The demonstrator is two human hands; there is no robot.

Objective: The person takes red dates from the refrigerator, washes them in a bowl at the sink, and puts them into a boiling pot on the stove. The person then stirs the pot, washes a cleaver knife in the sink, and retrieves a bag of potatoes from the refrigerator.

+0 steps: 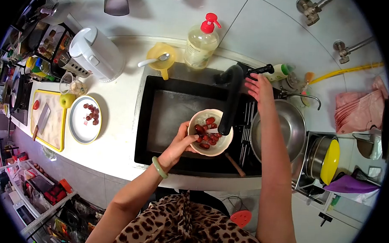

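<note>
My left hand (pixel 182 143) grips the near-left rim of a pale bowl (pixel 221 145) and holds it over the dark sink (pixel 171 104). Several red dates (pixel 205 138) lie in the bowl. Right above its far-right side is the end of the black faucet (pixel 232 101), with what looks like water falling in. My right hand (pixel 260 87) is at the faucet's lever (pixel 262 70), fingers spread and apart; it holds nothing.
Right of the sink sits a metal basin (pixel 285 125). Behind it stand a soap bottle (pixel 201 48) and a yellow bowl with a spoon (pixel 165 68). Leftward are a kettle (pixel 97 54), a plate of grapes (pixel 79 131), an apple (pixel 67 100) and a knife (pixel 42 117) on a cutting board (pixel 50 137).
</note>
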